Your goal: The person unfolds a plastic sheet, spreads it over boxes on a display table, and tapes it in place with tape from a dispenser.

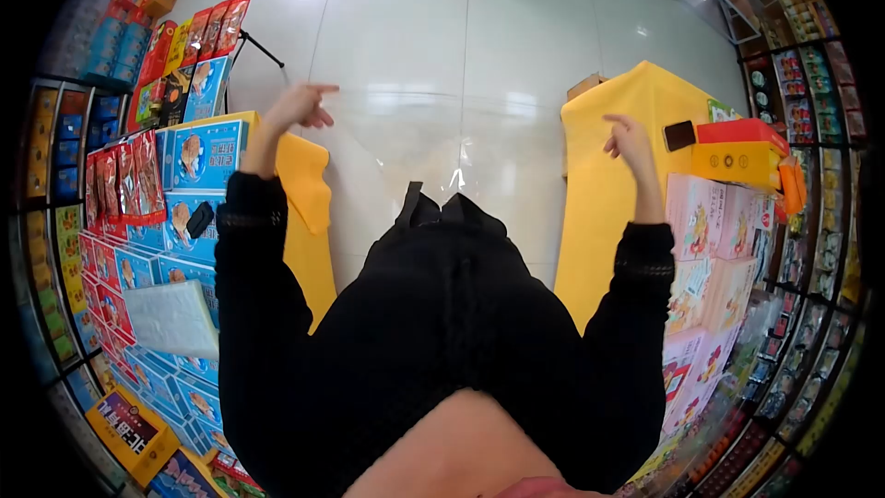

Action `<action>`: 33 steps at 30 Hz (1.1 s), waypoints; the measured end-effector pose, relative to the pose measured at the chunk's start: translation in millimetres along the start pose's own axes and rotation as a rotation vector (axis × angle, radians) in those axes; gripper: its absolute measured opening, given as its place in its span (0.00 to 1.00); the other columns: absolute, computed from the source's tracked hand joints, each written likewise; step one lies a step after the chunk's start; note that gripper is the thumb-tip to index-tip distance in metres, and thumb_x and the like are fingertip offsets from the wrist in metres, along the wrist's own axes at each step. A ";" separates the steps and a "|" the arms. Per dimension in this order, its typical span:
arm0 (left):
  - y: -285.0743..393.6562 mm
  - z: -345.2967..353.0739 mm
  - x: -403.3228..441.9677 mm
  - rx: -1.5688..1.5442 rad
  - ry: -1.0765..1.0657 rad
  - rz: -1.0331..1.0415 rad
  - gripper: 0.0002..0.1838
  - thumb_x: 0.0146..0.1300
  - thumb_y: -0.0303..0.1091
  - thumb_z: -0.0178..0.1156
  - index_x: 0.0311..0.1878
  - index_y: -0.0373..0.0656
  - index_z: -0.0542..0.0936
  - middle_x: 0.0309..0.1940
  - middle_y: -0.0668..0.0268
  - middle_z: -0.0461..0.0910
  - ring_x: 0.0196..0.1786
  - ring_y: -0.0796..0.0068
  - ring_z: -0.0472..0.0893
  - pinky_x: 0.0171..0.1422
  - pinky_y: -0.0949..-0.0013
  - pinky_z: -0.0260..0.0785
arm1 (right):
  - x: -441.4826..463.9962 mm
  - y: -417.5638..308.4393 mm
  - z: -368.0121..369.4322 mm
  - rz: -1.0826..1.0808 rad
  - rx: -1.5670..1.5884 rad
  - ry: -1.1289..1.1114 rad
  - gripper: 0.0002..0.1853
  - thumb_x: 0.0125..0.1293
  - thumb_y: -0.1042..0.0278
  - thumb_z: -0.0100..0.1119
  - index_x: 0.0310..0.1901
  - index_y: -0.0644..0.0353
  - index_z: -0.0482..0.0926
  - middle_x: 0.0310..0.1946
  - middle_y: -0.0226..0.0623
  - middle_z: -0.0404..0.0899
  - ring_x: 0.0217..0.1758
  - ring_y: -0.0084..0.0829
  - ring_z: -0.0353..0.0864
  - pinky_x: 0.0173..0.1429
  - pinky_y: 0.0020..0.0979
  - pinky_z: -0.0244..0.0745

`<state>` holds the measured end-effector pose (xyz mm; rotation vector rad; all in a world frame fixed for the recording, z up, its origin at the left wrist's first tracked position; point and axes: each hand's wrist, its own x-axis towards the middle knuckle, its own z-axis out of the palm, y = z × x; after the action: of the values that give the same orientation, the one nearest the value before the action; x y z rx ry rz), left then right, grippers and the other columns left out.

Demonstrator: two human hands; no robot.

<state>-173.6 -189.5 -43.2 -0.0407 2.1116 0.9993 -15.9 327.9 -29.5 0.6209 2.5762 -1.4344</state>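
Both my arms reach forward in black sleeves. On the left side, my left hand [302, 109] is in the air with nothing in it, one finger stretched out and the others loosely bent apart. Nearest to it are blue boxes [205, 152] stacked on the left and a yellow cloth [302, 171]. Over on the right, my right hand [629, 140] holds nothing, its fingers apart and partly bent. It is above a yellow-covered table [599, 184], close to a black phone-like object [678, 136]; I cannot tell whether it touches the cloth.
Between the two displays runs a shiny tiled floor [406, 55]. A black tripod leg [263, 49] juts out at the left. Pink boxes [693, 212] and a yellow box [733, 164] stand at the right. Stocked shelves [816, 221] line the right side.
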 end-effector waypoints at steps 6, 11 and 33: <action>107.4 -54.7 -43.0 0.327 -0.051 0.126 0.24 0.54 0.27 0.35 0.53 0.43 0.72 0.23 0.60 0.79 0.14 0.87 0.68 0.19 0.85 0.63 | 15.6 -93.3 -73.8 0.113 -0.228 -0.118 0.17 0.56 0.72 0.37 0.43 0.61 0.75 0.15 0.28 0.73 0.12 0.14 0.65 0.17 0.14 0.59; 149.0 -86.7 -54.3 0.449 -0.053 0.171 0.24 0.51 0.27 0.37 0.52 0.40 0.72 0.20 0.58 0.78 0.11 0.87 0.68 0.18 0.86 0.64 | 1.0 -138.2 -108.0 0.089 -0.162 -0.134 0.16 0.59 0.71 0.37 0.46 0.61 0.73 0.15 0.26 0.72 0.12 0.11 0.65 0.17 0.10 0.59; 101.7 38.7 -30.3 1.026 0.201 0.530 0.18 0.59 0.45 0.47 0.35 0.41 0.80 0.25 0.54 0.78 0.30 0.55 0.77 0.38 0.62 0.68 | -164.0 -12.7 -26.0 0.039 -0.001 0.340 0.11 0.61 0.68 0.45 0.41 0.57 0.75 0.21 0.33 0.76 0.21 0.21 0.73 0.25 0.22 0.65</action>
<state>-162.0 -102.0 27.3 0.9925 2.6457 0.0621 129.9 296.2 44.5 0.9873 2.7927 -1.4213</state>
